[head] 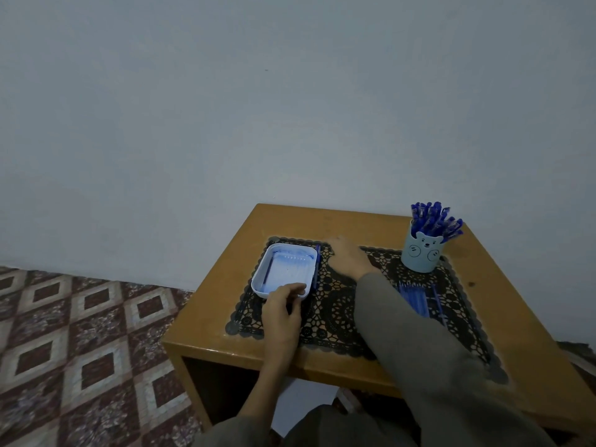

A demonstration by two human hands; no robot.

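Observation:
A white rectangular tray (262, 269) sits on the left part of a black lace mat (338, 311), with one blue pen inside along its left wall. My left hand (282, 309) grips the tray's near rim, fingers over the edge. My right hand (350, 259) reaches across the mat just right of the tray, blurred and low over the table; its fingers are hard to read. A blue pen (316, 266) lies along the tray's right side. A pale blue bear cup (422, 251) holds several blue pens. More blue pens (416, 298) lie on the mat beside my right sleeve.
The small wooden table (225, 304) stands against a pale wall. Patterned floor tiles (80, 350) spread to the left. My grey right sleeve (419, 350) crosses the mat's middle and hides part of the loose pens.

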